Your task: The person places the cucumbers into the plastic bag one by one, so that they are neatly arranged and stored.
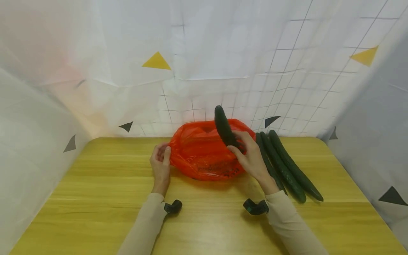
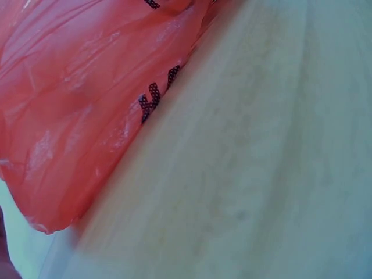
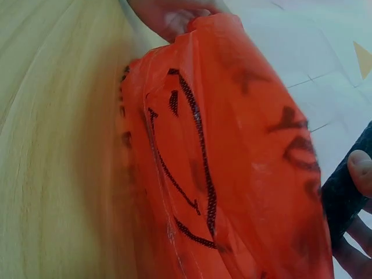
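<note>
A red plastic bag (image 1: 204, 150) lies with its mouth spread wide at the middle of the table. My left hand (image 1: 160, 159) pinches the bag's left rim between thumb and fingers. In my right hand (image 1: 250, 154) is a dark green cucumber (image 1: 224, 125), gripped near its lower end and tilted upward over the bag's right side. The right wrist view shows the cucumber (image 3: 343, 189) beside the bag's printed outer wall (image 3: 232, 145), with thumb and fingers around it. The left wrist view holds mostly the bag's side (image 2: 87, 116); only a sliver of hand shows there.
Several more cucumbers (image 1: 287, 170) lie side by side, slanting, to the right of the bag, partly behind my right hand and forearm. The wooden table (image 1: 95, 198) ends at a white sheet (image 1: 207, 53) behind. Both wrists carry small black cameras (image 1: 173, 206).
</note>
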A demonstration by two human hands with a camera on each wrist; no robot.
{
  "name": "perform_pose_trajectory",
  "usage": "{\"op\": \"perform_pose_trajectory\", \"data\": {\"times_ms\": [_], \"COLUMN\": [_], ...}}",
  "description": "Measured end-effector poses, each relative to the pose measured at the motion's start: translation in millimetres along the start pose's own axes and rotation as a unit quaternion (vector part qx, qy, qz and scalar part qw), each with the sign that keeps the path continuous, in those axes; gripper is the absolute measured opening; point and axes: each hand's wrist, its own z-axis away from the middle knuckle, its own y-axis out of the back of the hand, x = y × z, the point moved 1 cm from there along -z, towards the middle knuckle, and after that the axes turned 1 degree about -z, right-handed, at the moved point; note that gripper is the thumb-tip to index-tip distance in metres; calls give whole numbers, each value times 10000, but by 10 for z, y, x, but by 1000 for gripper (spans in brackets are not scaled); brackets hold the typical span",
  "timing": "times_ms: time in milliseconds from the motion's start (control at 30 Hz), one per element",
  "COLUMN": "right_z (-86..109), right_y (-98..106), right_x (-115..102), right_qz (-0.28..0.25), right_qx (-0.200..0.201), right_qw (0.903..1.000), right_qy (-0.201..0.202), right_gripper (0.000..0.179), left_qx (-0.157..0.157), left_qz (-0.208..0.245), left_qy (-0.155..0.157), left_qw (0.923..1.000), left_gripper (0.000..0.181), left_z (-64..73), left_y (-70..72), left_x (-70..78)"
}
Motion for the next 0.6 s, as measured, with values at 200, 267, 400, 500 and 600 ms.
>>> {"op": "perform_pose_trajectory", "data": {"times_ms": [200,267,400,500,600], "right_z": [14,20,37,46,47], "right_y": [-4,-8,-22,-35,-48], "right_x": [26,31,44,49,49], "right_qz": [498,610,758,845,950], "right_qx": [-195,-288,-503,-603,-640], "right_qw": [9985,9977,9958,9946,9934], "right_qy": [78,48,-61,-71,-29], "right_gripper": [48,48,46,45,44], "left_qx": [54,94,146,109,58], "left_qz": [125,135,48,46,119], "left_qy": [-92,-147,-198,-150,-169], "left_qw": [9999,9998,9997,9998,9998], "left_gripper": [32,32,32,31,29], "left_z": [-40,-62,-76,-42,-14], "left_y": [26,32,34,24,10], "left_x": [-125,-196,-245,-141,-41]}}
